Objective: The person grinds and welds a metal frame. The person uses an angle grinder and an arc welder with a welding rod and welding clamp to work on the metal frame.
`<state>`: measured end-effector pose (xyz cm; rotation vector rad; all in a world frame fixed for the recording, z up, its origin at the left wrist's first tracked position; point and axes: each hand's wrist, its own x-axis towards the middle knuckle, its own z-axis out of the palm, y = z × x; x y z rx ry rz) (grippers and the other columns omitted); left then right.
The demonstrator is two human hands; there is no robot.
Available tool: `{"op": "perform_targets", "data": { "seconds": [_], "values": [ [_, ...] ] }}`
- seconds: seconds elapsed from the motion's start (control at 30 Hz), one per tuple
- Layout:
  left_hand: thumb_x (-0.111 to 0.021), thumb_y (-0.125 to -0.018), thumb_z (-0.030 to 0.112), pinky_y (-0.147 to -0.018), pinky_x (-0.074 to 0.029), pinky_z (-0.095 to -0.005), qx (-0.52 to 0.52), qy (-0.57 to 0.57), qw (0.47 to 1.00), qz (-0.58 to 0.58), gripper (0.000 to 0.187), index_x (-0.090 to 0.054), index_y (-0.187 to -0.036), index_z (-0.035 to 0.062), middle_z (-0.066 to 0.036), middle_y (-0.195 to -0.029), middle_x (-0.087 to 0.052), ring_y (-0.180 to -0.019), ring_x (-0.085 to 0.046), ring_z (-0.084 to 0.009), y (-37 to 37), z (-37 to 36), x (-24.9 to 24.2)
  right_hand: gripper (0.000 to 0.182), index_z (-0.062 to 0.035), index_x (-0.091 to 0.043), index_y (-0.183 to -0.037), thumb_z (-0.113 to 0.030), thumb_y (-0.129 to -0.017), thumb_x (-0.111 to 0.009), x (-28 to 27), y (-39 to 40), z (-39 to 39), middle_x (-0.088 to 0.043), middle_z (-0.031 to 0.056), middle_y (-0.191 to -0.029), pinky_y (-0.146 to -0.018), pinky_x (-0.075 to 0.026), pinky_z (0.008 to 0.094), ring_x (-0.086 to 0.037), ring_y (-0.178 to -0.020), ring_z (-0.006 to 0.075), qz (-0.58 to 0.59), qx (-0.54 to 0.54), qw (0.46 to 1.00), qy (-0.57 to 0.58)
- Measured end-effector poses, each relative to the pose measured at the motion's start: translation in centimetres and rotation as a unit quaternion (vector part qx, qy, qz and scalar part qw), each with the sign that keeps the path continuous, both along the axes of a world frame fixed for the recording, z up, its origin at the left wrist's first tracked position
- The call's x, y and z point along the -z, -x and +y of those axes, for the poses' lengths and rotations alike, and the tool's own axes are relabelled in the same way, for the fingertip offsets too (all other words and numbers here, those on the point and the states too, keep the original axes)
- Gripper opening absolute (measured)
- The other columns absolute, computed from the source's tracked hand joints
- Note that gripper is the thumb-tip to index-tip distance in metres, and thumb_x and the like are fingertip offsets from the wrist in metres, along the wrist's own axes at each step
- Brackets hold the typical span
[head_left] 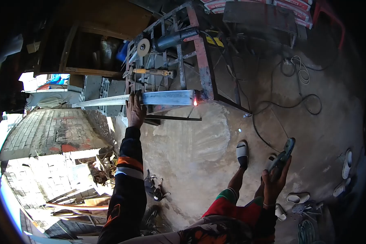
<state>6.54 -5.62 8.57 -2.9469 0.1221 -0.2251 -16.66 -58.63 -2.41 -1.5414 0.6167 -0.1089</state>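
Note:
My left hand (pixel 136 110) is on a long metal bar (pixel 166 98), its fingers over the bar's near edge. The bar lies across the end of a metal frame table (pixel 203 65), and its right end glows red at one corner. In my right hand (pixel 275 183) is a welding electrode holder (pixel 281 159), held low at the right, away from the bar. A thin rod sticks out of the holder toward the upper left. An angle grinder (pixel 171 41) and a hammer (pixel 154 72) with a yellowish handle lie on the frame.
Black cables (pixel 268 106) snake over the concrete floor (pixel 191 142) at the right. Several loose sandals (pixel 298 198) lie at the lower right. A dark bench (pixel 260 18) stands at the top, before stacked bags. A dog (pixel 153 186) seems to lie left of my legs.

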Motion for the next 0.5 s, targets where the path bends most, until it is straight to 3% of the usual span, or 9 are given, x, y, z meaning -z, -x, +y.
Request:
{"op": "perform_targets", "data": {
  "seconds": [0.03, 0.07, 0.13, 0.17, 0.2, 0.23, 0.33, 0.43, 0.5],
  "values": [
    [-0.062, -0.089, 0.014, -0.117, -0.029, -0.0597, -0.001, -0.015, 1.000, -0.011, 0.063, -0.042, -0.149, 0.0110, -0.021, -0.151, -0.042, -0.140, -0.041, -0.0402, -0.4, -0.2, 0.1, 0.109, -0.0105, -0.020, -0.163, -0.024, -0.074, -0.081, 0.1, 0.2, 0.2, -0.056, 0.0146, -0.139, -0.090, -0.052, 0.0349, -0.061, -0.111, 0.0218, 0.001, 0.006, 1.000, -0.004],
    [-0.063, -0.091, 0.018, -0.114, -0.035, -0.0558, 0.020, -0.011, 0.999, -0.039, 0.058, -0.046, -0.146, 0.0140, -0.020, -0.147, -0.048, -0.135, -0.047, -0.0399, -0.9, 0.5, 0.6, 0.109, -0.0102, -0.020, -0.163, -0.023, -0.075, -0.081, 0.1, 0.4, 0.3, -0.058, 0.0116, -0.134, -0.084, -0.051, 0.0312, -0.059, -0.102, 0.0181, 0.013, -0.002, 1.000, -0.017],
    [-0.063, -0.092, 0.019, -0.112, -0.039, -0.0525, 0.002, -0.008, 1.000, -0.024, 0.056, -0.048, -0.145, 0.0133, -0.020, -0.144, -0.051, -0.131, -0.051, -0.0397, -1.7, 1.1, 0.5, 0.108, -0.0098, -0.020, -0.163, -0.022, -0.075, -0.081, 0.2, 0.7, 0.6, -0.059, 0.0086, -0.128, -0.077, -0.050, 0.0275, -0.057, -0.092, 0.0144, 0.024, -0.008, 0.999, -0.034],
    [-0.062, -0.093, 0.019, -0.110, -0.042, -0.0491, -0.022, -0.002, 1.000, -0.011, 0.054, -0.049, -0.144, 0.0126, -0.020, -0.141, -0.054, -0.128, -0.054, -0.0396, -1.9, 1.3, 0.5, 0.109, -0.0085, -0.020, -0.163, -0.026, -0.075, -0.081, 0.2, 0.8, 0.8, -0.053, 0.0134, -0.140, -0.091, -0.047, 0.0332, -0.054, -0.112, 0.0216, 0.039, -0.010, 0.997, -0.060],
    [-0.064, -0.088, 0.011, -0.103, -0.049, -0.0440, 0.009, -0.015, 0.999, -0.039, 0.051, -0.056, -0.138, 0.0111, -0.019, -0.134, -0.059, -0.122, -0.059, -0.0391, -2.2, 1.2, 0.3, 0.109, -0.0078, -0.020, -0.163, -0.029, -0.075, -0.081, 0.3, 0.9, 0.8, -0.049, 0.0158, -0.145, -0.098, -0.046, 0.0361, -0.053, -0.121, 0.0252, 0.046, -0.009, 0.996, -0.074],
    [-0.064, -0.088, 0.011, -0.103, -0.049, -0.0440, 0.014, -0.018, 0.999, -0.038, 0.051, -0.056, -0.138, 0.0111, -0.019, -0.134, -0.059, -0.122, -0.059, -0.0391, -2.6, 1.3, -0.3, 0.109, -0.0072, -0.020, -0.163, -0.031, -0.075, -0.081, 0.3, 0.9, 0.8, -0.046, 0.0182, -0.151, -0.105, -0.045, 0.0390, -0.051, -0.131, 0.0288, 0.053, -0.007, 0.995, -0.088],
    [-0.067, -0.072, -0.005, -0.097, -0.053, -0.0434, 0.106, 0.040, 0.993, 0.024, 0.056, -0.065, -0.127, 0.0050, -0.018, -0.126, -0.064, -0.117, -0.062, -0.0378, -3.1, 2.0, -2.1, 0.108, -0.0078, -0.018, -0.163, -0.027, -0.077, -0.080, 0.2, 1.2, 0.5, -0.044, 0.0173, -0.153, -0.107, -0.043, 0.0393, -0.046, -0.137, 0.0283, 0.102, -0.036, 0.991, -0.080],
    [-0.070, -0.073, -0.004, -0.096, -0.054, -0.0415, 0.146, 0.050, 0.986, 0.064, 0.053, -0.066, -0.125, 0.0034, -0.018, -0.120, -0.067, -0.114, -0.064, -0.0360, -3.7, 2.0, -3.6, 0.109, -0.0084, -0.017, -0.163, -0.027, -0.076, -0.080, 0.7, 1.2, 0.9, -0.045, 0.0151, -0.152, -0.106, -0.044, 0.0379, -0.048, -0.134, 0.0261, 0.087, -0.009, 0.992, -0.093],
    [-0.073, -0.073, -0.003, -0.095, -0.055, -0.0393, 0.133, 0.067, 0.985, 0.082, 0.048, -0.068, -0.121, 0.0034, -0.017, -0.116, -0.069, -0.109, -0.067, -0.0341, -3.8, 2.0, -4.1, 0.110, -0.0112, -0.019, -0.164, -0.021, -0.074, -0.081, 1.1, 1.2, 1.2, -0.054, 0.0091, -0.136, -0.087, -0.048, 0.0297, -0.054, -0.106, 0.0173, 0.061, 0.006, 0.995, -0.082]
  ]
}}
